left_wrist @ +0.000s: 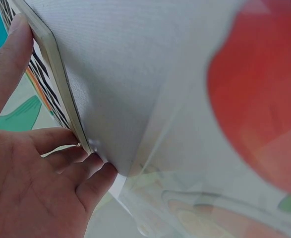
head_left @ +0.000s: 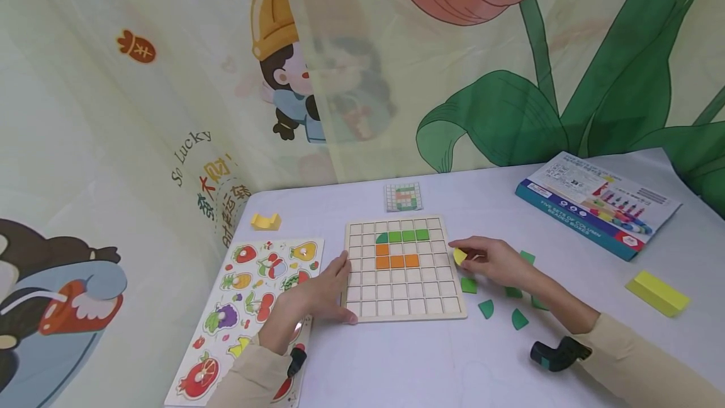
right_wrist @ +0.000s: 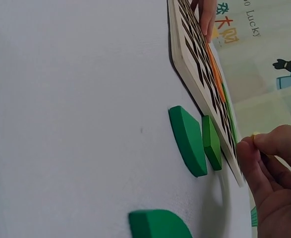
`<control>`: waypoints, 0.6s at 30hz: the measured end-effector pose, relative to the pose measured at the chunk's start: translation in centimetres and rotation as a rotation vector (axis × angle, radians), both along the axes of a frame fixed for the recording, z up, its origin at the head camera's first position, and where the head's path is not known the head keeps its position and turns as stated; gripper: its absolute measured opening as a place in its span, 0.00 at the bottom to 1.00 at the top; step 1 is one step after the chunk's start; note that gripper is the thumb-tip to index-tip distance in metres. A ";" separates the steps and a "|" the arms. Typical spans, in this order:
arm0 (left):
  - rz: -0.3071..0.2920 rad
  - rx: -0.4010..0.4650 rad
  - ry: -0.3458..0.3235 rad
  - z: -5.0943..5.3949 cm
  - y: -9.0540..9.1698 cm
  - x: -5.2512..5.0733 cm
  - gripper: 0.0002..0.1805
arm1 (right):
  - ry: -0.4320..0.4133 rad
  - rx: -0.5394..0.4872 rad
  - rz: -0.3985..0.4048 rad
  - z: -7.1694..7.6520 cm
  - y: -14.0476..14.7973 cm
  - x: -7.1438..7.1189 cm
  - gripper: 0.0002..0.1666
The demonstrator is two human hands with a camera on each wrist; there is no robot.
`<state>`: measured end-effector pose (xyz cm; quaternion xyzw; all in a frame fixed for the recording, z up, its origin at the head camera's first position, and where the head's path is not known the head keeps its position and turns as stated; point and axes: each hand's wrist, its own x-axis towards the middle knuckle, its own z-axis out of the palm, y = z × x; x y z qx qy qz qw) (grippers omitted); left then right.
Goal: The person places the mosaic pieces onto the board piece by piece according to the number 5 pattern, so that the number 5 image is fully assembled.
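Note:
My right hand [head_left: 495, 260] pinches a small yellow piece with a rounded edge [head_left: 459, 257] between thumb and fingertips, just off the right edge of a wooden grid board [head_left: 408, 307]. In the right wrist view only a sliver of that piece shows. My left hand [head_left: 323, 291] rests against the board's left edge, thumb and fingers spread along it. On the board, a green quarter-round piece [head_left: 382, 238] and a row of green squares [head_left: 409, 236] lie above several orange squares [head_left: 397, 261]. Loose green pieces [right_wrist: 188, 141] lie right of the board, some partly under my right forearm.
A pattern card [head_left: 404, 197] lies behind the board. At left are a fruit picture board [head_left: 243, 298] and a yellow notched block [head_left: 265, 221]. A printed box [head_left: 600, 203] and a long yellow block [head_left: 657, 293] sit at right. A printed curtain [head_left: 351, 156] hangs behind the table.

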<state>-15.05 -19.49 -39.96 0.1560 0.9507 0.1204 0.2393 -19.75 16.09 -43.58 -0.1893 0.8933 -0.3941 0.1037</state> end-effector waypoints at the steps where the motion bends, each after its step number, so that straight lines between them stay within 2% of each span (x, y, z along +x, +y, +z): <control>1: 0.001 0.001 0.001 0.0 0.0 0.0 0.59 | -0.005 -0.004 0.002 0.0 0.0 0.0 0.28; 9: -0.004 -0.006 0.006 0.0 0.0 0.1 0.60 | -0.039 -0.045 0.006 -0.3 -0.4 0.0 0.27; 18: -0.007 -0.009 0.009 -0.1 0.0 0.0 0.60 | 0.006 -0.042 -0.011 -0.7 -2.2 -0.3 0.24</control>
